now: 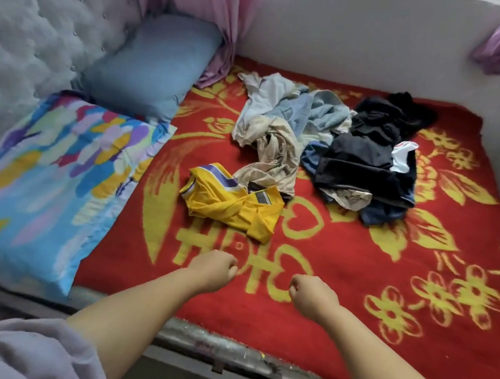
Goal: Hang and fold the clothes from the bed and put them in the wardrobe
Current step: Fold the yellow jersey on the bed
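Both forearms reach over the near edge of the bed, above the red blanket with yellow flowers (pixel 339 300). The left hand (pixel 214 270) and right hand (pixel 312 297) hover side by side, each clenched into a fist and grasping nothing. Just beyond them lies the crumpled yellow jersey with purple-and-white trim (pixel 233 206), the nearest garment and probably the first to take. Farther, a beige garment (pixel 274 157) and pale blue clothes (pixel 290 107) form one heap; to their right lies a heap of black and navy clothes (pixel 366 161) with a white piece (pixel 404 155) tucked in. At left, a floral pillow (pixel 42 178) lies near and a blue pillow (pixel 154 61) far, against the tufted headboard (pixel 29 26). The wardrobe is out of view. To start well, open both fists, take the jersey at its shoulders and shake it flat before folding.
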The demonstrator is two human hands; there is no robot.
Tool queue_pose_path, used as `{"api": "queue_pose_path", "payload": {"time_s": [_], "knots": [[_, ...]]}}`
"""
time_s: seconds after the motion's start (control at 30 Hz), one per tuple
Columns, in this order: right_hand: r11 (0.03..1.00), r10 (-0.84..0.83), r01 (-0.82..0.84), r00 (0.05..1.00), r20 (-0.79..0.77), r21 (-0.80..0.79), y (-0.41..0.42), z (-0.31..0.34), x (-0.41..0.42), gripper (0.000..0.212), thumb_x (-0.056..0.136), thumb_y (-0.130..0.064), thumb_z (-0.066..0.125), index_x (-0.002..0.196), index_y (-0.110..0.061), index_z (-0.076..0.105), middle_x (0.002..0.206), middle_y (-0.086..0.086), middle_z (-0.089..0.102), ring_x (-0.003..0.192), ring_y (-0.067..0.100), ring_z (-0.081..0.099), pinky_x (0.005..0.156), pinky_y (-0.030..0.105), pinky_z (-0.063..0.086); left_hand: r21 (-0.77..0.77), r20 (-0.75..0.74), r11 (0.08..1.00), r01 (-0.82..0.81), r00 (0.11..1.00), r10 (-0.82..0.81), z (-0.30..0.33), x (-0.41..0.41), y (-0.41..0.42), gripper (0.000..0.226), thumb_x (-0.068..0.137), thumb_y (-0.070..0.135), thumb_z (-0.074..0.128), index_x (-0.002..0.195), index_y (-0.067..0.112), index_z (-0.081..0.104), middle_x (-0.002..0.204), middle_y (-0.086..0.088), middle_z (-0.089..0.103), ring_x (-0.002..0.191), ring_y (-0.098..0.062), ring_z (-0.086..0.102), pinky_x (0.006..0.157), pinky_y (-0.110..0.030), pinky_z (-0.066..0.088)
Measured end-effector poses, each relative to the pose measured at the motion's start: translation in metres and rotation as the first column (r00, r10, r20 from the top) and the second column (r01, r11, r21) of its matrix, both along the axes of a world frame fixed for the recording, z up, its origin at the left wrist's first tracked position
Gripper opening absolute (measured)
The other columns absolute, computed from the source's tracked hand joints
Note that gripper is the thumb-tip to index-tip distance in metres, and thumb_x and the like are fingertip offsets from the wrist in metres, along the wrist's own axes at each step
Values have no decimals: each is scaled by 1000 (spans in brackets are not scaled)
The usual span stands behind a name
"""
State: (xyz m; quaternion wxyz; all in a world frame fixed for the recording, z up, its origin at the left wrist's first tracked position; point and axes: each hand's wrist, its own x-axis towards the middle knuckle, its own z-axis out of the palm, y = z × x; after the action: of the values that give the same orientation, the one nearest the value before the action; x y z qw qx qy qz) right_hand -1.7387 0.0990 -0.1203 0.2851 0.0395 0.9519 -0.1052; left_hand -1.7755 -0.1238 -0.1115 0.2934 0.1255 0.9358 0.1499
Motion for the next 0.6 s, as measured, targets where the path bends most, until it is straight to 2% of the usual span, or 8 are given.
{"api": "queue_pose_path", "payload": {"time_s": [0.07,0.17,0.27,0.33,0.37,0.47,0.53,0.6], "knots": [[997,75,-75,997,12,-3,0,-9,-38,27,95,-24,34,96,-14,60,98,2,65,88,25,60,75,34,51,26,48,992,-121,992,120,-13,-21,-5,28,99,28,39,100,11,62,101,-7,64,89,-27,59,70,-34,46],[980,197,-197,980,19,2,-13,-20,-89,24,94,-21,33,77,-18,49,81,-1,57,74,23,54,61,30,46,30,83,966,-257,964,254,-36,-46,-23,26,98,27,40,91,11,60,95,-8,64,85,-27,59,65,-32,42],[971,239,-239,971,22,-3,-34,-40,-144,26,95,-20,32,77,-19,50,82,1,60,73,23,57,56,31,43,17,106,929,-371,924,367,-66,-77,-44,29,97,27,41,99,9,63,97,-9,66,90,-29,60,74,-37,48],[965,260,-259,965,19,-46,-52,-58,-181,25,98,-23,33,86,-18,55,85,1,61,73,23,59,54,30,43,29,117,900,-435,896,429,-92,-103,-59,28,96,26,43,98,8,64,93,-10,65,89,-31,61,75,-38,48],[965,254,-252,967,14,-70,-61,-68,-201,24,98,-25,35,98,-18,57,90,2,63,73,22,60,56,30,45,42,121,882,-470,878,462,-107,-117,-67,27,96,25,43,96,8,64,90,-10,65,87,-31,61,73,-37,48],[961,244,-243,970,-13,-133,-89,-103,-254,29,98,-32,42,121,-17,54,108,5,64,87,22,60,71,35,51,83,165,806,-585,806,568,-152,-157,-87,25,95,22,41,96,14,65,86,-4,64,74,-23,58,65,-32,44],[954,270,-270,963,-15,-130,-109,-128,-284,36,98,-34,45,129,-18,50,122,7,58,103,26,58,83,38,51,113,222,728,-676,731,645,-179,-184,-98,25,96,22,41,106,17,63,90,-4,64,79,-26,61,66,-30,44],[955,267,-267,963,-17,-131,-129,-152,-308,44,97,-35,47,138,-20,41,135,8,46,113,27,54,84,36,48,153,265,647,-747,662,702,-201,-209,-104,29,96,22,41,120,16,57,100,-9,64,83,-28,61,65,-30,44]]}}
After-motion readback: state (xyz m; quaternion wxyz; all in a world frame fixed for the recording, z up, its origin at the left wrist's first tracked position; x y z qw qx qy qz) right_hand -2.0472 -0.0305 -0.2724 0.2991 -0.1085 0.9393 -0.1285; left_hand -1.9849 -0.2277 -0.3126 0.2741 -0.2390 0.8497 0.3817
